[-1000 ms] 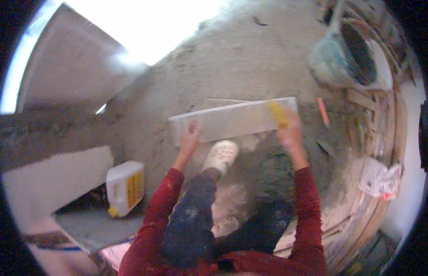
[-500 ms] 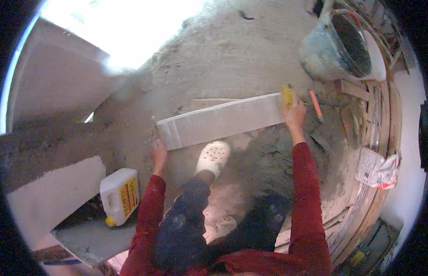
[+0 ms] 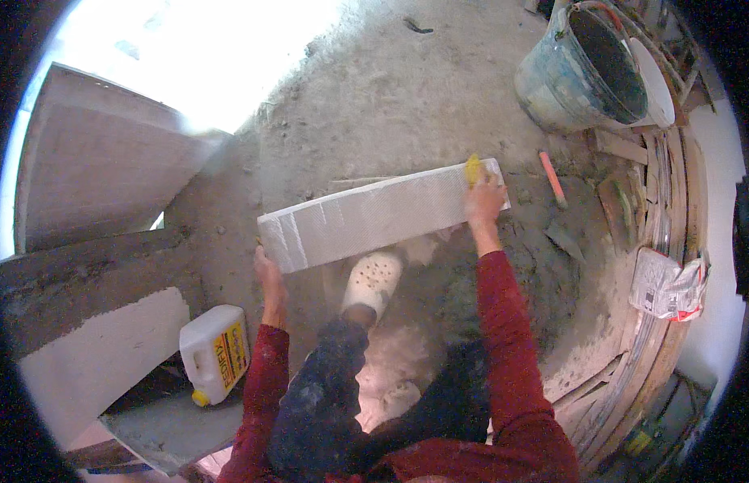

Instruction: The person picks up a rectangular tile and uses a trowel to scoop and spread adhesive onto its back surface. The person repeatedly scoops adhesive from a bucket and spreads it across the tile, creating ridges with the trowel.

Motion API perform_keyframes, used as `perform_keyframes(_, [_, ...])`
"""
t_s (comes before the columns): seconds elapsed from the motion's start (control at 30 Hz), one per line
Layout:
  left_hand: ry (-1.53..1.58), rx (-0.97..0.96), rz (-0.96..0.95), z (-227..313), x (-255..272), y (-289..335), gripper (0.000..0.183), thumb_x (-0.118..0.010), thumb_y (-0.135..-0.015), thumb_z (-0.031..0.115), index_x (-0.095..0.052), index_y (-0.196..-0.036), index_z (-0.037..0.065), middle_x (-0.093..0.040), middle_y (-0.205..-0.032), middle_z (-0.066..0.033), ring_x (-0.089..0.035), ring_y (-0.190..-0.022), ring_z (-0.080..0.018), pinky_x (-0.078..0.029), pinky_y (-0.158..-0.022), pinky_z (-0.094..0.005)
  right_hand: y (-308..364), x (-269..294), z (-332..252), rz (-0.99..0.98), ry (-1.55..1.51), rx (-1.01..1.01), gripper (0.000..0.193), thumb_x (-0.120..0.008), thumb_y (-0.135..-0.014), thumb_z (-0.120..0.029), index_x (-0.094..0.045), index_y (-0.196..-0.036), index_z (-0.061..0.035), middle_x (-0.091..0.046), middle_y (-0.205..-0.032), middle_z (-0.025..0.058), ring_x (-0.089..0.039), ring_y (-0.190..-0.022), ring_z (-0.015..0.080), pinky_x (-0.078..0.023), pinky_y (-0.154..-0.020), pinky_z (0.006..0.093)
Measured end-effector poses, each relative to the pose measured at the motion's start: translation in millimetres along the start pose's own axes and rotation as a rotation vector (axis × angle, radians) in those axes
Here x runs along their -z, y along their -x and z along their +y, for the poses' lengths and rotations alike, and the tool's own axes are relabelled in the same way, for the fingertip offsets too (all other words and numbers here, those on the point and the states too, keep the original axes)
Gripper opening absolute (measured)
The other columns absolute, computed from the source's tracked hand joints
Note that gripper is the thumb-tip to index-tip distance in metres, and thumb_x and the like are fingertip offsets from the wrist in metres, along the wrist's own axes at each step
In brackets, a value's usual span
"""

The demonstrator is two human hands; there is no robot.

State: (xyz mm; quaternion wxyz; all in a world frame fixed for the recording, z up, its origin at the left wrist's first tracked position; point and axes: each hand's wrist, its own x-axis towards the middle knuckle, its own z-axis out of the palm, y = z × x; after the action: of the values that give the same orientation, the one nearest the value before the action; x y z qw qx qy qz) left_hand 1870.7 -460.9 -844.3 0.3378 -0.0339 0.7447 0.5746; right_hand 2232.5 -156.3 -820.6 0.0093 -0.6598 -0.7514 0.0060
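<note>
A long, narrow tile strip (image 3: 374,213) with a finely patterned, light grey face lies tilted in front of my feet, its right end farther away. White wet-looking streaks run across its left part. My left hand (image 3: 269,270) is closed at the tile's left end, its fingertips partly hidden behind the edge. My right hand (image 3: 485,200) grips a yellow sponge (image 3: 473,171) against the far edge of the tile, close to its right end. Just right of that end lies an orange-handled tool (image 3: 552,177).
A grey-blue bucket (image 3: 552,88) stands at the far right. A white jug with a yellow cap (image 3: 201,362) rests on a grey slab (image 3: 161,427) at left. A crumpled bag (image 3: 660,286) lies by wooden boards at right. Grey mortar (image 3: 527,274) covers floor near my right foot.
My right hand has moved the sponge left, baring the tile's right end. The tile has shifted slightly left, with its patterned face more towards me. My left hand has moved slightly left with it.
</note>
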Motion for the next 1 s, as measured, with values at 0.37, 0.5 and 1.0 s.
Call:
perform_keyframes(0.37, [0.417,-0.148,-0.113,101,-1,97,0.051,-0.035,-0.099,0.044,-0.044,-0.128,0.003,-0.053,-0.121,-0.0087,-0.054,-0.100,-0.0192,-0.040,-0.096,-0.0369,159,160,-319,-0.383,-1.101,0.742,0.049,-0.062,-0.080,-0.020,-0.051,-0.125,-0.0021,-0.055,-0.120,0.0225,-0.048,-0.117,0.0380,-0.029,-0.106,0.0520])
perform_keyframes(0.5, [0.230,-0.100,-0.016,75,6,66,0.039,-0.041,-0.099,0.036,-0.051,-0.117,0.002,-0.056,-0.113,-0.0085,-0.052,-0.103,-0.0179,-0.041,-0.093,-0.0338,83,107,-167,-0.128,-1.020,0.396,0.051,-0.061,-0.080,-0.014,-0.050,-0.129,-0.0017,-0.055,-0.122,0.0220,-0.047,-0.120,0.0371,-0.031,-0.107,0.0456])
perform_keyframes(1.0, [-0.107,-0.306,-0.188,180,-6,119,0.027,-0.053,-0.097,0.024,-0.059,-0.081,0.002,-0.057,-0.073,0.0018,-0.049,-0.060,-0.0055,-0.040,-0.054,-0.0221,-5,9,65,0.117,-0.467,0.124,0.047,-0.062,-0.080,-0.009,-0.053,-0.126,-0.0065,-0.059,-0.117,0.0198,-0.055,-0.109,0.0384,-0.045,-0.093,0.0434])
